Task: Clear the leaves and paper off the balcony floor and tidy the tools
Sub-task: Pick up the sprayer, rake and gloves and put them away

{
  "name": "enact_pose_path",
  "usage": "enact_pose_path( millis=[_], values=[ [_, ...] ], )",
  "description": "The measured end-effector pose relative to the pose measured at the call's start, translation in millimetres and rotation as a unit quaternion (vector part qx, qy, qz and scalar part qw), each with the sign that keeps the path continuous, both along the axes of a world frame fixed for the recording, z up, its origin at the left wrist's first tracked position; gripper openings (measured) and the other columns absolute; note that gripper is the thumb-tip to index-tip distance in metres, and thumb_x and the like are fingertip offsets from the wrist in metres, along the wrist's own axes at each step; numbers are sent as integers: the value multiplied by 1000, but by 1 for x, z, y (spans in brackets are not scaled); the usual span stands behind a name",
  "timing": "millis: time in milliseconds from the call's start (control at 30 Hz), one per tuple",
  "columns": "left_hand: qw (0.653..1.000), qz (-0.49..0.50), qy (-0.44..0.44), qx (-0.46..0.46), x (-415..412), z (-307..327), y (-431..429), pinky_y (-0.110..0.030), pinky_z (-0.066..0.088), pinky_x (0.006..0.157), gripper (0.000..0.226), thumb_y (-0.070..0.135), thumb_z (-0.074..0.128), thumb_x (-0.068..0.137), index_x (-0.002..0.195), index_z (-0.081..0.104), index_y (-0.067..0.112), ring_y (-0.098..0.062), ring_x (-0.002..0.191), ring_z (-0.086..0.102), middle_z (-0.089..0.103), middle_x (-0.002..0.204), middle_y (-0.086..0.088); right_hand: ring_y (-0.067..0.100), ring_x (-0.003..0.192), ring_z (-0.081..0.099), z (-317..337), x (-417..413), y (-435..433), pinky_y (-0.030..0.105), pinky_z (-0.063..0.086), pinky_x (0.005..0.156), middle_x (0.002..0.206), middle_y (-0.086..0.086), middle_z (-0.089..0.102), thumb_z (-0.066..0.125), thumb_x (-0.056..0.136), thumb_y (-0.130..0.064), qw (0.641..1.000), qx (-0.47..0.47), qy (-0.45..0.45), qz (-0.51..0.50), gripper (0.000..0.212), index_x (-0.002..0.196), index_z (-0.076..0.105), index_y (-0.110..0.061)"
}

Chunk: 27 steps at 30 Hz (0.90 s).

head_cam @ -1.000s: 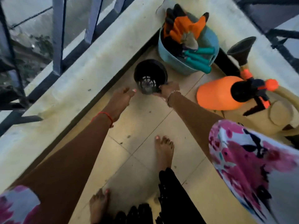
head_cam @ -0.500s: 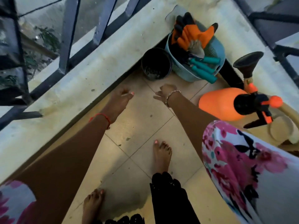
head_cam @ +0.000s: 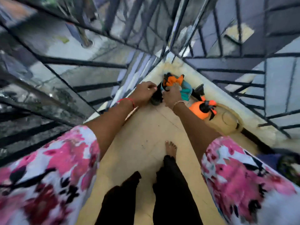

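Observation:
My view looks down from standing height and is blurred. The black plastic pot (head_cam: 156, 100) stands on the tiled floor in the corner, beside the blue basket (head_cam: 188, 88). The basket holds orange-and-black gloves (head_cam: 172, 80) and teal-handled tools (head_cam: 185, 95). My left hand (head_cam: 144, 93) is curled into a fist just left of the pot, with nothing visible in it. My right hand (head_cam: 172, 96) hangs over the near edge of the basket with its back towards me. Its fingertips are hidden.
An orange pressure sprayer (head_cam: 197, 111) lies right of the basket, next to a beige watering can (head_cam: 227, 118) with a black rose (head_cam: 199, 88). The pale ledge (head_cam: 215, 95) and dark railing (head_cam: 162, 38) close the corner. My bare foot (head_cam: 170, 148) is on the beige tiles (head_cam: 142, 137).
The view has risen and pulled back from the corner. Both hands have come closer together and now overlap the pot and basket. The pot stays against the ledge.

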<state>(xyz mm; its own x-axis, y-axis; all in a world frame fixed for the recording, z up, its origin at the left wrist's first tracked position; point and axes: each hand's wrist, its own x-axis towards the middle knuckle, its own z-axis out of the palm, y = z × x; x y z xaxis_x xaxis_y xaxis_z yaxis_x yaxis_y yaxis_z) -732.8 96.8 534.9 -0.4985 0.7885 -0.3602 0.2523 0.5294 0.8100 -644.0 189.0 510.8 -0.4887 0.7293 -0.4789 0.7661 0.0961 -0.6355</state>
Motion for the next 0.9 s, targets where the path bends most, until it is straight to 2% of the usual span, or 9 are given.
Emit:
enact_pose_path(
  millis=[67,167,267,333,467,533,600,700,900],
  values=[
    [998,-47,34,13,18,65,-19,-23,39,86,27,14,52,95,113,65,0,-25,112,57,63,119,-15,39,113,53,70,20,-25,38,38,91,120,27,57,47,96,-15,996,75,16,42,32,119,53,8],
    [991,-99,70,64,56,154,-57,-29,44,87,38,31,55,87,107,67,2,-26,104,60,66,110,-16,36,110,55,164,71,-68,34,37,83,115,26,61,51,95,-18,987,146,51,45,30,116,57,3],
    [978,-157,83,112,99,207,-83,-29,42,78,30,19,56,89,102,66,-6,-22,91,60,67,101,-23,36,94,61,237,134,-106,35,39,77,100,28,65,53,92,-9,978,190,84,23,23,106,62,7],
    [970,-187,84,129,130,222,-92,-26,41,74,22,10,55,90,102,67,-4,-22,90,61,67,101,-21,36,92,61,264,180,-126,35,42,78,99,28,65,53,92,-9,976,206,71,-7,22,105,63,6],
    [953,-241,95,157,200,241,-88,-25,43,78,19,5,55,90,104,68,1,-29,97,63,69,104,-18,39,91,63,291,269,-154,36,45,80,99,28,65,53,91,-8,963,230,61,-129,20,98,65,7],
    [940,-280,86,175,247,250,-86,-28,46,84,20,4,53,91,105,66,0,-25,91,63,68,105,-14,40,91,64,298,316,-169,42,49,83,95,28,67,54,92,-12,949,235,59,-199,21,96,66,5],
    [919,-336,76,189,295,258,-91,-32,47,81,21,4,51,93,107,65,-1,-18,82,58,65,103,-10,37,91,63,300,361,-189,42,50,84,93,25,67,54,92,-15,935,241,54,-253,21,96,67,1],
    [892,-398,74,201,361,270,-108,-20,40,74,21,5,51,93,108,65,0,-18,94,59,63,107,-7,37,92,62,305,421,-229,40,47,82,94,26,67,54,92,-14,915,263,25,-304,21,94,66,4],
    [835,-508,53,204,477,288,-166,-24,45,81,21,1,52,92,107,65,-4,-25,93,61,67,104,-19,37,98,57,314,521,-327,36,41,79,101,24,65,51,93,-15,878,253,-52,-403,22,96,66,2]
  ],
)
